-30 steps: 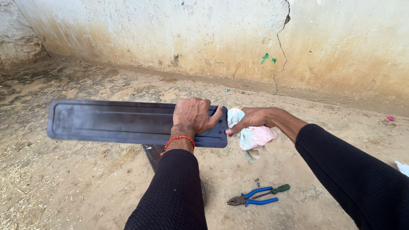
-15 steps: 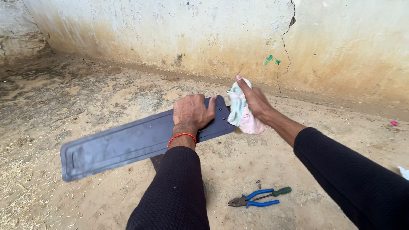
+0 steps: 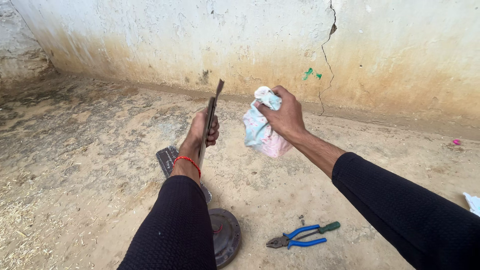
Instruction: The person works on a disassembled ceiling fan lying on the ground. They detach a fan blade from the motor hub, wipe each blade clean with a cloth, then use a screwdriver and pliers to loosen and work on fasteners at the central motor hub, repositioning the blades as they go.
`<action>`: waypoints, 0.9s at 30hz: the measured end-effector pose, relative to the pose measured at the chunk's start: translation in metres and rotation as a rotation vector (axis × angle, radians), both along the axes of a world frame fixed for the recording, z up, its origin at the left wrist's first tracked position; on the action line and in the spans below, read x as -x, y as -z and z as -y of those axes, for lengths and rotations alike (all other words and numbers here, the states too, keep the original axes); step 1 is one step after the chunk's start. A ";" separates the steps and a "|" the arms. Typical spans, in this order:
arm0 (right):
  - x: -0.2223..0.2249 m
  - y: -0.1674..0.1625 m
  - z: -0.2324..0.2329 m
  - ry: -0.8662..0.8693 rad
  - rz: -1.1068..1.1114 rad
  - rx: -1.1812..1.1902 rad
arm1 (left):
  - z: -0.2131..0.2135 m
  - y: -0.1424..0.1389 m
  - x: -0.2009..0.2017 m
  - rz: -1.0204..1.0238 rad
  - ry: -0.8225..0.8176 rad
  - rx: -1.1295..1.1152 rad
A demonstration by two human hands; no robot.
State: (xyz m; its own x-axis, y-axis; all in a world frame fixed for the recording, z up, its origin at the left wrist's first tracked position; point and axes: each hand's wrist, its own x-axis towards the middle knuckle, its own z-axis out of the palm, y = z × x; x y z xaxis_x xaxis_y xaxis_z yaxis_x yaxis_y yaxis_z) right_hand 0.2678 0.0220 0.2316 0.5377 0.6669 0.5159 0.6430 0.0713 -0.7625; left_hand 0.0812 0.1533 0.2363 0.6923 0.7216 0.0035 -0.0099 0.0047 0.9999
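L hand is gripping the blade, fingers wrapped round its edge. R hand is clenching the rag, bunched, just right of the blade, not touching it. Vs 0.5 s ago: the blade was lying broad-face up, long axis slanting near-left to far-right, w/ the rag pressed on its right end. Now it's turned edge-on to the camera, so it's showing only as a thin strip, long axis running from near the wrist up and away toward the wall, tip pointing far. The rag has lifted off. Most of the blade's face is hidden; its near end is behind the L forearm. Below on the ground: another blade and a round motor, both partly covered by the L sleeve. Pliers are lying near-right, well apart.
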 end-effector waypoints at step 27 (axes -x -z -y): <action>0.087 -0.026 -0.002 -0.248 0.460 -0.435 | -0.005 -0.051 -0.012 0.520 0.409 0.132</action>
